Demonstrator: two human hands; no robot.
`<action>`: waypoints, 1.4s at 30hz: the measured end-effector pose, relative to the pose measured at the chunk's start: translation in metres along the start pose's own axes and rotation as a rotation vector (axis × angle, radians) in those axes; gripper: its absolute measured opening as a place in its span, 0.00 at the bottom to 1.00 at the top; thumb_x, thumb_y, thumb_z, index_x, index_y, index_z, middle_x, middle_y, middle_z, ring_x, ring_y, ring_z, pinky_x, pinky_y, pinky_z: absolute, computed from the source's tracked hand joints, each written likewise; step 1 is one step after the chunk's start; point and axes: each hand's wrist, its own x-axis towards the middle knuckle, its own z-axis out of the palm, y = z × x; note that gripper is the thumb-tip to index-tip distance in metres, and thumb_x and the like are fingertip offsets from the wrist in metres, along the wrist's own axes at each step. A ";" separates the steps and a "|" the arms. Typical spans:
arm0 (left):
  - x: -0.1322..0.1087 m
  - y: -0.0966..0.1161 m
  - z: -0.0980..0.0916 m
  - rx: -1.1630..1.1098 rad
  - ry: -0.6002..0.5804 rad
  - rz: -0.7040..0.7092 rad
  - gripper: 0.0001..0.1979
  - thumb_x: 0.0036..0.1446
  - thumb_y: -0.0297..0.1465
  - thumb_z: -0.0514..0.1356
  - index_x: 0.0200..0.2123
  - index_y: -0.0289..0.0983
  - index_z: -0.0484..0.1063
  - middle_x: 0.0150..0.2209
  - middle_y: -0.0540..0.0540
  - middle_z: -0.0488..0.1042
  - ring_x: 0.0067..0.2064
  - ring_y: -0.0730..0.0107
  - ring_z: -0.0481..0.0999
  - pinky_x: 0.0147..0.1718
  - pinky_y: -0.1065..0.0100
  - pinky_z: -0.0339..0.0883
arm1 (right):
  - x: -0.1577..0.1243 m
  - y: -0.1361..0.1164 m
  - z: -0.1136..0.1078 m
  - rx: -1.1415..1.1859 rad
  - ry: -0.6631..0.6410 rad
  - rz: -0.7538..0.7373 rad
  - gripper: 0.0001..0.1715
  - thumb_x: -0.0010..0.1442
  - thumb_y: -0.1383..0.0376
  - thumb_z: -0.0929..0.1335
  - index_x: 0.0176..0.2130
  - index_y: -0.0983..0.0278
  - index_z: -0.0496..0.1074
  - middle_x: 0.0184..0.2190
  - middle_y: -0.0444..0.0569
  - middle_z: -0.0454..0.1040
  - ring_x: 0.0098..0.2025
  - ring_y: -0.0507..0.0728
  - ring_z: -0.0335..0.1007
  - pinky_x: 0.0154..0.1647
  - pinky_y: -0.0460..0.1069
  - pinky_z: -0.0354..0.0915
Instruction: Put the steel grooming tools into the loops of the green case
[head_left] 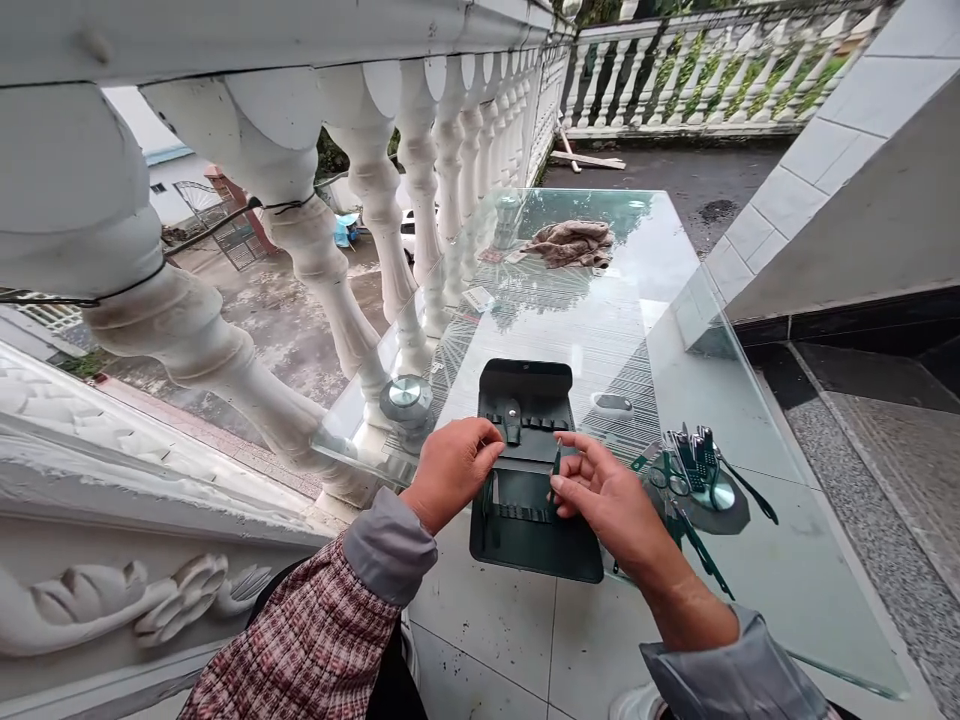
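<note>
A dark manicure case (pixel 536 550) lies unfolded on the glass table, with rows of elastic loops and a small strap with a snap on its upper panel. My right hand (pixel 600 495) is over the case's right side. Thumb and fingers pinch a slim dark green manicure tool (pixel 556 462), held nearly upright with its metal tip at the top. At the left side of the case is my left hand (pixel 457 465), its thumb and forefinger pressed together. What they hold, if anything, is too small to make out. A thin dark tool (pixel 486 497) seems to sit along the case's lower left edge.
Nail clippers (pixel 697 455), scissors (pixel 670 475) and several dark green tools lie in a pile on the right. The glass table (pixel 810 580) also bears a crumpled brown cloth (pixel 570 243) farther back. White balusters (pixel 292 240) line the left side.
</note>
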 end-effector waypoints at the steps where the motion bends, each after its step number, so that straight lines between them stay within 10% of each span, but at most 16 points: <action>1: -0.001 -0.001 -0.001 0.007 -0.005 -0.002 0.04 0.57 0.28 0.57 0.30 0.39 0.71 0.32 0.52 0.75 0.35 0.70 0.73 0.33 0.71 0.63 | 0.003 0.001 0.004 -0.014 -0.008 -0.010 0.30 0.47 0.57 0.68 0.49 0.62 0.61 0.23 0.38 0.62 0.25 0.50 0.64 0.23 0.47 0.66; 15: -0.005 -0.010 -0.001 0.496 -0.255 0.039 0.05 0.57 0.30 0.59 0.38 0.38 0.68 0.41 0.46 0.71 0.43 0.61 0.69 0.37 0.65 0.66 | 0.025 0.019 0.038 -0.302 -0.014 -0.144 0.20 0.54 0.61 0.63 0.47 0.61 0.63 0.27 0.41 0.68 0.26 0.52 0.68 0.29 0.49 0.66; 29: -0.001 -0.014 0.000 0.485 -0.295 0.033 0.05 0.58 0.31 0.58 0.39 0.39 0.69 0.42 0.45 0.68 0.44 0.62 0.67 0.37 0.66 0.66 | 0.030 0.018 0.035 -0.832 0.064 -0.380 0.13 0.56 0.62 0.61 0.41 0.62 0.68 0.28 0.47 0.72 0.31 0.56 0.67 0.32 0.50 0.60; 42: 0.000 -0.018 0.001 0.460 -0.299 0.030 0.06 0.58 0.32 0.58 0.39 0.39 0.69 0.43 0.45 0.67 0.45 0.61 0.66 0.39 0.64 0.66 | 0.025 0.019 0.030 -0.896 -0.122 -0.547 0.14 0.61 0.63 0.60 0.32 0.60 0.73 0.31 0.47 0.69 0.33 0.53 0.66 0.36 0.48 0.63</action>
